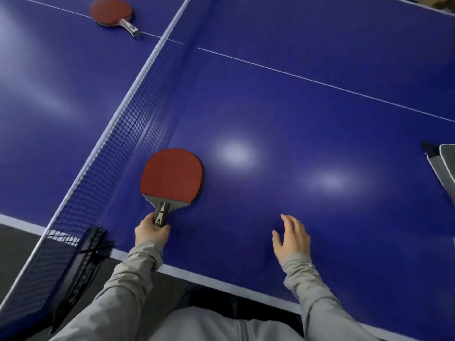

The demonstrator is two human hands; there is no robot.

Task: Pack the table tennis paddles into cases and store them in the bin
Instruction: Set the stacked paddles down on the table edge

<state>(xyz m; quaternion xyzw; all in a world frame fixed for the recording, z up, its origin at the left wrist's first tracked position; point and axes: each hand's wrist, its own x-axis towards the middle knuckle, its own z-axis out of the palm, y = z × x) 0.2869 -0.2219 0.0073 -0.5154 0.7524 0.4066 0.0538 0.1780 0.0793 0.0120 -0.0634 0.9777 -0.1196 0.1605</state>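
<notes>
A red-faced paddle (172, 177) with a black and grey handle lies close to the net on the near side of the blue table, and my left hand (151, 232) grips its handle. My right hand (291, 236) hovers over the table to the right, fingers spread, holding nothing. A second red paddle (112, 12) lies flat on the far side of the net at the upper left. At the right edge a grey case (446, 168) with a dark strap pokes into view, mostly cut off. No bin is in view.
The net (118, 134) runs diagonally from lower left to top centre, clamped to the table edge by a black post (81, 262). The blue table (295, 119) has a white edge line near my body and a white centre line. Dark floor lies below the edge.
</notes>
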